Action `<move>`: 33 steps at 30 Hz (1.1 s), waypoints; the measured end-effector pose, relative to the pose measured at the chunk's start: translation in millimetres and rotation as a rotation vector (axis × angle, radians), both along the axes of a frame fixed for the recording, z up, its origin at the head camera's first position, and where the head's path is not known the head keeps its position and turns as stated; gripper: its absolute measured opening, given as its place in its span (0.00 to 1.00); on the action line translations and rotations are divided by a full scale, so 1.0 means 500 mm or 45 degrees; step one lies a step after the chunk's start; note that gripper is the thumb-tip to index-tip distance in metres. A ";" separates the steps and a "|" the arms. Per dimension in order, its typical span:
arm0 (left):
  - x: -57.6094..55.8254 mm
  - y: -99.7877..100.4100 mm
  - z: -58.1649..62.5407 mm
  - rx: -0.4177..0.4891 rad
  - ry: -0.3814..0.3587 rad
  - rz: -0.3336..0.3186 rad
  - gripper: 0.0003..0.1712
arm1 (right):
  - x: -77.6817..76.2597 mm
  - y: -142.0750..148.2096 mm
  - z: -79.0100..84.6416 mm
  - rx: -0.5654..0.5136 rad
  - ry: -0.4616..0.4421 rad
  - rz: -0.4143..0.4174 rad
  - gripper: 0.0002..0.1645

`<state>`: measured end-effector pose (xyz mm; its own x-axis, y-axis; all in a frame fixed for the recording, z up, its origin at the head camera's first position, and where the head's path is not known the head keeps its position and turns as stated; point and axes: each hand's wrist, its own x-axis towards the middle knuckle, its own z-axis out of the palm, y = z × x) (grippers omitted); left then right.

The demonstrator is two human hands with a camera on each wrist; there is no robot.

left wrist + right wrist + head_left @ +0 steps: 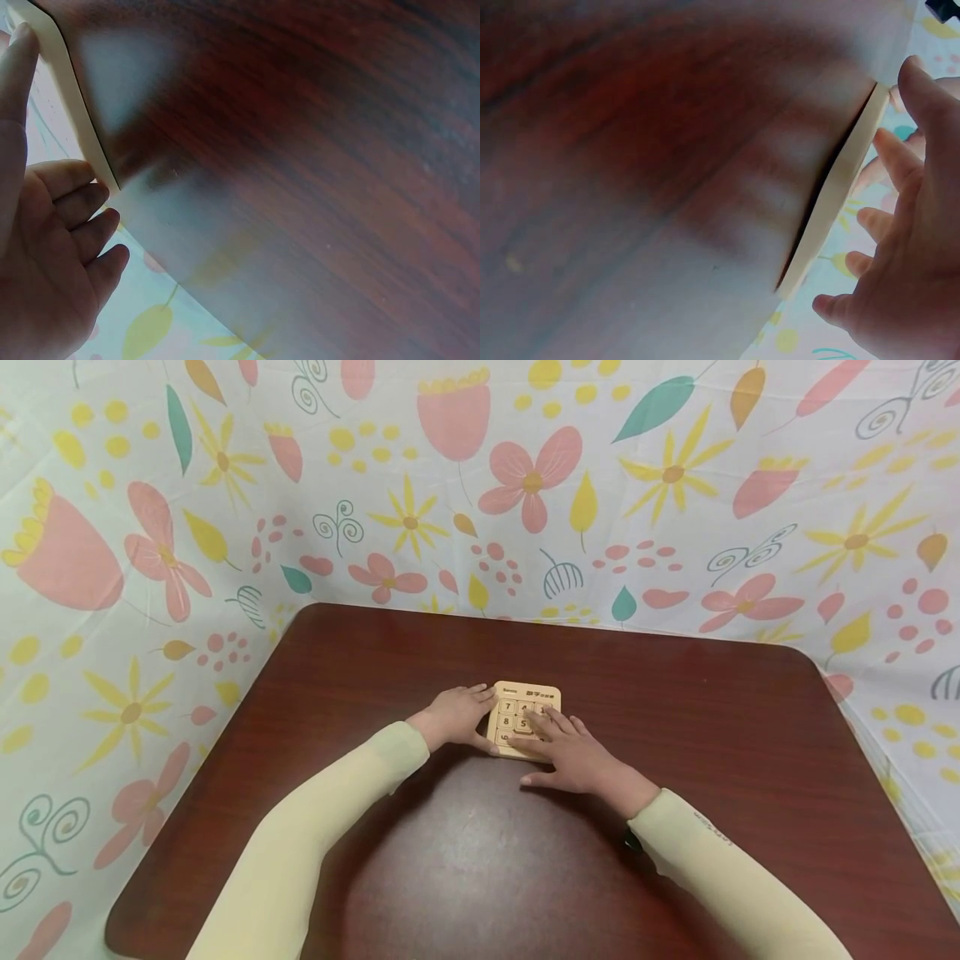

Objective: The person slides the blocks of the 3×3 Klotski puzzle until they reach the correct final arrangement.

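Note:
A small pale wooden number slide puzzle [507, 722] lies on the dark table, its tiles marked with black digits such as 7, 4, 8 and 5. My left hand [459, 716] holds the puzzle's left side, thumb at the near corner and fingers along the edge farther up. In the left wrist view that thumb [16, 75] reaches the puzzle's rim. Over the right part of the puzzle, my right hand [576, 755] spreads its fingers, with fingertips on or just above the tiles. It covers several tiles on the right and near side. Its thumb points left, off the board.
The reddish-brown table [697, 727] has rounded corners and a glossy reflection near its front. A white cloth [315, 468] with printed flowers and leaves hangs behind it and along both sides. Pale sleeves [300, 827] cover both forearms.

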<state>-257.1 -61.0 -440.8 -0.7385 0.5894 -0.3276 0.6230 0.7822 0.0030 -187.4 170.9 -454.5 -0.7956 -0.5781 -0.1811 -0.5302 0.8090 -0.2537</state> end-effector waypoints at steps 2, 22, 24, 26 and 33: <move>0.000 0.000 0.000 0.003 -0.003 0.004 0.62 | 0.000 0.000 0.000 0.004 -0.001 0.004 0.43; 0.003 -0.002 -0.002 0.014 -0.006 0.020 0.62 | 0.005 0.023 -0.001 -0.017 0.055 0.015 0.39; 0.002 -0.002 -0.002 0.013 -0.009 0.023 0.62 | 0.005 0.024 0.001 -0.019 0.060 0.011 0.39; 0.001 -0.002 -0.003 0.013 -0.005 0.023 0.62 | 0.004 0.026 0.004 -0.018 0.065 0.008 0.38; -0.001 -0.001 -0.009 0.017 -0.007 0.023 0.62 | 0.005 0.029 0.012 -0.025 0.056 0.010 0.37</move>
<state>-257.5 -61.7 -445.1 -0.7470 0.5804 -0.3241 0.6089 0.7931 0.0169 -185.0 185.3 -448.3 -0.7978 -0.5877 -0.1345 -0.5477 0.7998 -0.2457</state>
